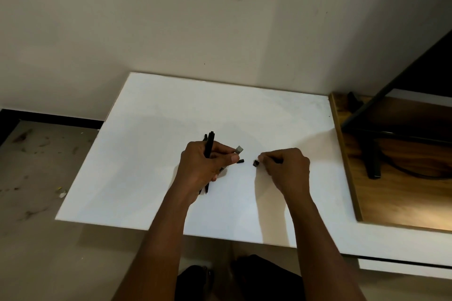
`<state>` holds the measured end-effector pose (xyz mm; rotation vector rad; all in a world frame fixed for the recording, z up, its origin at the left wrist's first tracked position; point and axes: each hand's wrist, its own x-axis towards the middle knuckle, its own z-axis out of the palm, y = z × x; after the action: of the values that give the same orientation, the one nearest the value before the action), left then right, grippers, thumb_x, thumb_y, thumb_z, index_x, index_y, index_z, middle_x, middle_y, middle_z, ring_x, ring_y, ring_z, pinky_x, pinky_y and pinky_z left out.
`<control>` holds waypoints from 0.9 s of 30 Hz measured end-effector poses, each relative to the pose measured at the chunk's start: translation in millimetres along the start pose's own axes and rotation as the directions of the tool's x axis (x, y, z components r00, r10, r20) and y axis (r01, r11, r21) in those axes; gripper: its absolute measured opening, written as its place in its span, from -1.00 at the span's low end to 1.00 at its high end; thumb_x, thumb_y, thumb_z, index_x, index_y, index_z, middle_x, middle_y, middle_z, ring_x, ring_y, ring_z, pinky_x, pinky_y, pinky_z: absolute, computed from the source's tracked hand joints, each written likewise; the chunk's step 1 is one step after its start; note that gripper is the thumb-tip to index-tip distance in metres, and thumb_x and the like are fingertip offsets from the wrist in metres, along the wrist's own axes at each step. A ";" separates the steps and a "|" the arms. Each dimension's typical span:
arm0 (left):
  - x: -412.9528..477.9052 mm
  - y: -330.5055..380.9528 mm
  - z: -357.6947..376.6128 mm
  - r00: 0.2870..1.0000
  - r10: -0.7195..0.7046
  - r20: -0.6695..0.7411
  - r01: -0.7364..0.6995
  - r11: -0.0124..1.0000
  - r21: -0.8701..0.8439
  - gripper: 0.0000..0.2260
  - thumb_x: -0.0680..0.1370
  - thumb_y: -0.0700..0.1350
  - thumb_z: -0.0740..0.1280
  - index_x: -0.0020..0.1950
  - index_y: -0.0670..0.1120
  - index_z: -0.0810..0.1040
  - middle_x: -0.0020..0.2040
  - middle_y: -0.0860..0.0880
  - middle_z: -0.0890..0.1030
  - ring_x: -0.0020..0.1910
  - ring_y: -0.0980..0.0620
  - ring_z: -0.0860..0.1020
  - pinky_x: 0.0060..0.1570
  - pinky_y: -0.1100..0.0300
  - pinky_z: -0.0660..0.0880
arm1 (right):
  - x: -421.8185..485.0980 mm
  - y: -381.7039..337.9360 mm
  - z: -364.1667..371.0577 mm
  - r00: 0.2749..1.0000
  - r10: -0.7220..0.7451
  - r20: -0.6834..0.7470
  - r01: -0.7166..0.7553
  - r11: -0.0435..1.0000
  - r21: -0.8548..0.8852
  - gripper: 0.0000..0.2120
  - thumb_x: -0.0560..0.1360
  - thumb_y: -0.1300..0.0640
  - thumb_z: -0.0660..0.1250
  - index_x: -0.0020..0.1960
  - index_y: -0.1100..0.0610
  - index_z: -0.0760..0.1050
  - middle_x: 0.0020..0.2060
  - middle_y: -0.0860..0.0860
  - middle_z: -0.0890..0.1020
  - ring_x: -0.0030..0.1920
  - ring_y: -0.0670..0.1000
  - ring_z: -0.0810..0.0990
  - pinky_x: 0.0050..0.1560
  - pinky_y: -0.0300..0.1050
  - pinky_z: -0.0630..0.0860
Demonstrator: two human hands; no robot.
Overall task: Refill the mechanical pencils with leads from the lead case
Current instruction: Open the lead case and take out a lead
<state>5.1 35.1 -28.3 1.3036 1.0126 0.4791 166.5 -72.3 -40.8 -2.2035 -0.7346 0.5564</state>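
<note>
Pencils (209, 143) in left grip (199, 166); black piece (255, 163), right grip (286, 168).

White tabletop (171, 110), wood surface (391, 198) w/ black frame (371, 159) at rt, scuffed wall (171, 19) behind, littered floor (36, 166) left.

Smooth matt white tabletop (171, 110), black plastic-looking pencils (209, 144) — dull sheen, varnished wood-grain board (391, 190) glossy at right, scuffed matt wall (171, 19), rough stained floor (36, 166)
</note>
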 end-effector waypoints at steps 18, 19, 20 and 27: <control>-0.3 7.2 2.0 0.996 0.084 -0.017 -0.082 0.990 0.115 -0.80 0.34 0.07 0.61 -0.07 0.14 0.74 -0.16 0.11 0.75 -0.05 0.16 0.68 0.06 0.14 0.52 | -6.2 -19.0 -7.3 0.934 0.083 0.346 -0.333 0.546 0.769 -0.89 0.45 0.36 0.48 -0.03 0.32 0.70 -0.15 0.20 0.75 -0.14 0.11 0.75 -0.07 -0.22 0.65; -0.4 7.9 2.0 0.996 0.088 -0.031 -0.085 0.991 0.102 -0.80 0.33 0.05 0.61 -0.07 0.13 0.75 -0.15 0.11 0.75 -0.08 0.13 0.68 0.02 0.10 0.53 | -5.6 -18.8 -6.7 0.929 0.103 0.357 -0.357 0.513 0.781 -0.90 0.44 0.36 0.48 -0.05 0.31 0.71 -0.14 0.21 0.75 -0.14 0.12 0.75 -0.08 -0.21 0.66; -0.7 8.7 2.3 0.994 0.095 -0.047 -0.091 0.992 0.088 -0.81 0.34 0.03 0.62 -0.08 0.12 0.75 -0.16 0.11 0.74 -0.17 0.12 0.66 -0.07 0.10 0.53 | -5.3 -18.9 -6.1 0.922 0.114 0.370 -0.376 0.490 0.787 -0.90 0.43 0.36 0.48 -0.06 0.31 0.71 -0.12 0.22 0.75 -0.13 0.13 0.76 -0.08 -0.20 0.66; 0.3 10.4 4.6 0.977 0.161 -0.142 -0.146 0.983 0.113 -0.84 0.38 -0.03 0.60 -0.07 0.06 0.75 -0.28 0.15 0.68 -0.47 0.17 0.45 -0.30 0.26 0.40 | -4.5 -20.0 -2.4 0.899 0.105 0.426 -0.428 0.422 0.799 -0.89 0.49 0.39 0.41 -0.04 0.32 0.71 -0.06 0.24 0.74 -0.09 0.16 0.76 -0.08 -0.20 0.66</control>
<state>11.5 35.4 -18.9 1.4608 1.0769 0.6594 157.9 -65.1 -23.4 -1.2062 -0.1034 1.1750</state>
